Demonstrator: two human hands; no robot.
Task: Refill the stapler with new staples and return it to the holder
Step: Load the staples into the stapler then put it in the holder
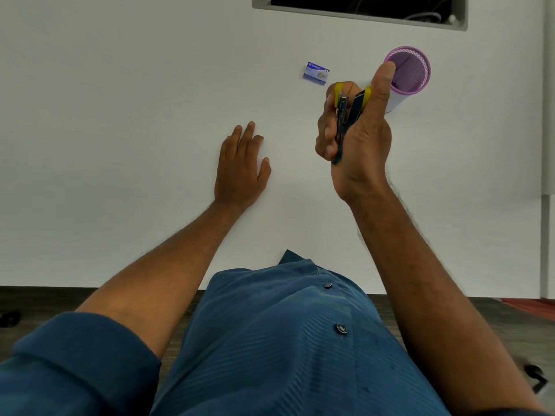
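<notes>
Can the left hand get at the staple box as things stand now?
Probably yes. The left hand lies flat and holds nothing, and only bare desk shows between it and the staple box.

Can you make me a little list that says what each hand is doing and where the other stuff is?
right hand: grips the stapler, raised above the table
left hand: rests flat on the table, holds nothing
staple box: lies on the table, beyond both hands, untouched
holder: pink mesh cup, upright, just past the right thumb

Stapler gripped in right hand, perhaps hinged open, near purple holder.
</notes>
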